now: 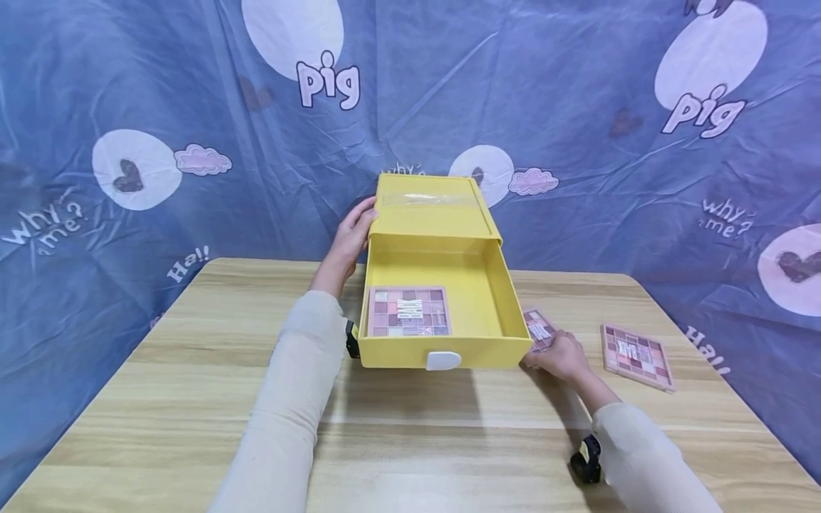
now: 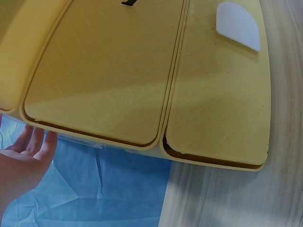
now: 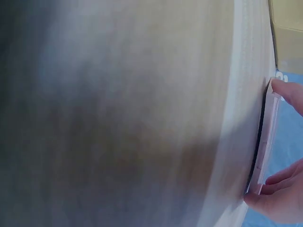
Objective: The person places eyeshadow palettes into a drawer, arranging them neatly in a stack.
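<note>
A yellow drawer box (image 1: 436,206) has its top drawer (image 1: 477,306) pulled out towards me, with a white tab (image 1: 444,360) on its front. An eyeshadow palette (image 1: 409,311) lies inside, at the front left. At the box's left side is my left hand (image 1: 349,239); in the left wrist view its fingers (image 2: 45,149) reach to the side wall, fairly straight. My right hand (image 1: 562,355) grips a second eyeshadow palette (image 1: 537,329) beside the drawer's front right corner. The right wrist view shows this palette (image 3: 267,137) edge-on between the thumb and fingers.
A third eyeshadow palette (image 1: 637,356) lies flat on the wooden table (image 1: 179,385), to the right of my right hand. Behind the table hangs a blue printed cloth (image 1: 423,78). The left wrist view shows several drawer fronts (image 2: 104,71) of the box.
</note>
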Demonstrator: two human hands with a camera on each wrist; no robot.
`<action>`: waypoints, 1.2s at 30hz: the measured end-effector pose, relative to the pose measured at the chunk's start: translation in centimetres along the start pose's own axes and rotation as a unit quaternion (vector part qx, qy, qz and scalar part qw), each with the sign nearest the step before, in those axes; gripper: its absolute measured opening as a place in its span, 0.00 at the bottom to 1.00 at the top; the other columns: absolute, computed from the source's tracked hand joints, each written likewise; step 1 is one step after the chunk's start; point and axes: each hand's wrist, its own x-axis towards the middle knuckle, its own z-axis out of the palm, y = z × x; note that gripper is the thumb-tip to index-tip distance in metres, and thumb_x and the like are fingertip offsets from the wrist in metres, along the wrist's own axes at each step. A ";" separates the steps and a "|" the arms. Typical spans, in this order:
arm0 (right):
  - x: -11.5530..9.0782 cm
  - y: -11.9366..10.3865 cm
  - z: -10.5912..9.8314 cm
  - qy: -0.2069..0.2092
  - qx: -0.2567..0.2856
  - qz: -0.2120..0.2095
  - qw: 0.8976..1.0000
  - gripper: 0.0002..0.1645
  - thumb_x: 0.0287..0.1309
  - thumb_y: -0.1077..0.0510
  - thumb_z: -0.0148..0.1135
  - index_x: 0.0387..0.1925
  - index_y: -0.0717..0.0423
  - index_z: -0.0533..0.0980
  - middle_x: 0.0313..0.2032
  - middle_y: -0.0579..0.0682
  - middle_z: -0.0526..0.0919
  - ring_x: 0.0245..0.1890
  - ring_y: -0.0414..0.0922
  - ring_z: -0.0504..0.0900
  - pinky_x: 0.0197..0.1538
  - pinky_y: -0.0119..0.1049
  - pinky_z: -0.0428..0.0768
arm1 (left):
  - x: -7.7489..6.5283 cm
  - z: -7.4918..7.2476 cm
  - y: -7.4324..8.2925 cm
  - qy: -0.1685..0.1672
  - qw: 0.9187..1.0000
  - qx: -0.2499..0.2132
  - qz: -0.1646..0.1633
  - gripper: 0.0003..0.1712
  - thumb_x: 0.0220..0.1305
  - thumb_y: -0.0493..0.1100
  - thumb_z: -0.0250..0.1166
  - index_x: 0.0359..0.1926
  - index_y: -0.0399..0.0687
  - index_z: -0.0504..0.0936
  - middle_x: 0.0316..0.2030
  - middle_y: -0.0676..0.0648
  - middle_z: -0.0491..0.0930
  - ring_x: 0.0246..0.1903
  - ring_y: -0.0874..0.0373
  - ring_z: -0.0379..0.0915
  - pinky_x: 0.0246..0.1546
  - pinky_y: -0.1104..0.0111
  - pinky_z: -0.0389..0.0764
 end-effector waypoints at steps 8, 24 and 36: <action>-0.5 -0.1 -0.4 -0.011 0.033 -0.003 0.999 0.38 0.27 0.51 0.71 0.34 0.74 0.64 0.25 0.59 0.71 0.25 0.49 0.70 0.28 0.39 0.71 | -0.3 0.0 0.1 0.000 1.000 0.001 0.000 0.25 0.60 0.43 0.51 0.60 0.48 0.63 0.55 0.46 0.64 0.39 0.60 0.66 0.37 0.71 0.68; -0.8 -0.3 -2.4 -0.026 0.030 -0.039 0.998 0.39 0.32 0.47 0.70 0.37 0.74 0.65 0.28 0.58 0.73 0.26 0.49 0.71 0.31 0.39 0.71 | -0.2 0.0 0.0 0.000 1.000 0.001 0.008 0.25 0.60 0.43 0.51 0.59 0.47 0.64 0.54 0.45 0.64 0.37 0.62 0.66 0.35 0.72 0.68; -0.7 -2.8 -5.9 -0.031 0.041 -0.079 0.996 0.37 0.33 0.51 0.70 0.39 0.73 0.63 0.29 0.58 0.72 0.27 0.48 0.71 0.31 0.37 0.71 | -0.2 -0.1 0.0 -0.006 1.000 -0.001 0.005 0.25 0.61 0.43 0.50 0.60 0.47 0.63 0.54 0.45 0.64 0.37 0.62 0.66 0.35 0.72 0.68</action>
